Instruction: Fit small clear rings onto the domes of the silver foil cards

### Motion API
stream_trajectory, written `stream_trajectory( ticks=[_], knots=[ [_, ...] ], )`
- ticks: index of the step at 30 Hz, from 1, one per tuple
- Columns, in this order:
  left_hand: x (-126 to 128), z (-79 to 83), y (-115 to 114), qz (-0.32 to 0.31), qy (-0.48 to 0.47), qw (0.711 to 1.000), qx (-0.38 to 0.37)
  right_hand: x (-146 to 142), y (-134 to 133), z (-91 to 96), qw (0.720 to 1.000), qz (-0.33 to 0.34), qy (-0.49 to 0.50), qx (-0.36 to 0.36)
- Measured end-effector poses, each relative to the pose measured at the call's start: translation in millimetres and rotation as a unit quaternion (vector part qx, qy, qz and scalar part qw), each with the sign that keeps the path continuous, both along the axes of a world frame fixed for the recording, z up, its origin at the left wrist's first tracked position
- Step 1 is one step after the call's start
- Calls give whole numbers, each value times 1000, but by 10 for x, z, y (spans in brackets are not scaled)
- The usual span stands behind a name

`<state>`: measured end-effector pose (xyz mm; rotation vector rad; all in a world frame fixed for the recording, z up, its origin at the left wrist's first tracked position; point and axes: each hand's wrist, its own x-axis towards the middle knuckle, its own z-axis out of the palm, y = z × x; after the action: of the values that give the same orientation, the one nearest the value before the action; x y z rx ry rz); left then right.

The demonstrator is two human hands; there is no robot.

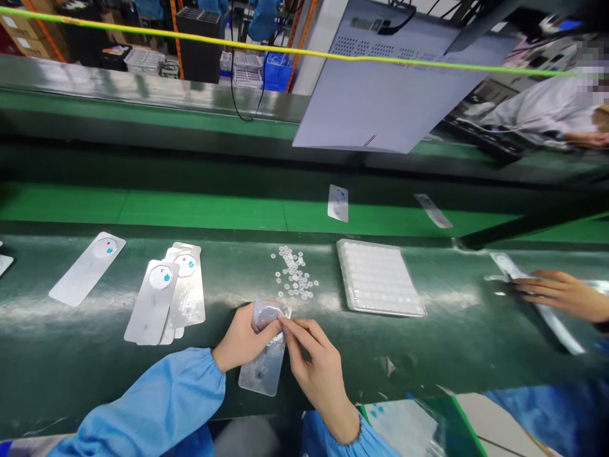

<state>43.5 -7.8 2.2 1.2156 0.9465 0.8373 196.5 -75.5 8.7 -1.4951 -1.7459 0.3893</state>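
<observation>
My left hand (245,341) grips a phone back cover (262,373) by its upper end, thumb across the face near the round camera area. My right hand (318,362) has thumb and index finger pinched together at that same end; what lies between the fingertips is too small to make out. Just beyond my hands lies a loose scatter of small clear rings (295,276). To the left rests an overlapping stack of silvery back covers (151,304), with round camera areas and blue dots. Another such cover (87,270) lies apart, farther left.
A clear plastic tray (380,277) sits right of the rings. On the green belt (228,212) lie two covers (338,203) (432,211). A co-worker's hand (564,293) touches a strip at right. A monitor (380,95) hangs above; a yellow-green cord (266,47) crosses the view.
</observation>
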Motion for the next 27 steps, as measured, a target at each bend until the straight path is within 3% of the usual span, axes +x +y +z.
stream_trajectory(
  ticks=[7,17,24,27],
  knots=[
    [6,-15,-8,-12,-9,1000,11,5,2,-2,999,1,-38,12],
    [-69,-46,5,-55,-68,994,-72,42,84,14,998,-12,-47,29],
    [-45,-32,0,-51,-66,994,-64,-27,114,61,997,-45,-22,-57],
    [-23,-30,22,-28,-84,992,-86,-67,146,87,991,-54,83,-94]
  ],
)
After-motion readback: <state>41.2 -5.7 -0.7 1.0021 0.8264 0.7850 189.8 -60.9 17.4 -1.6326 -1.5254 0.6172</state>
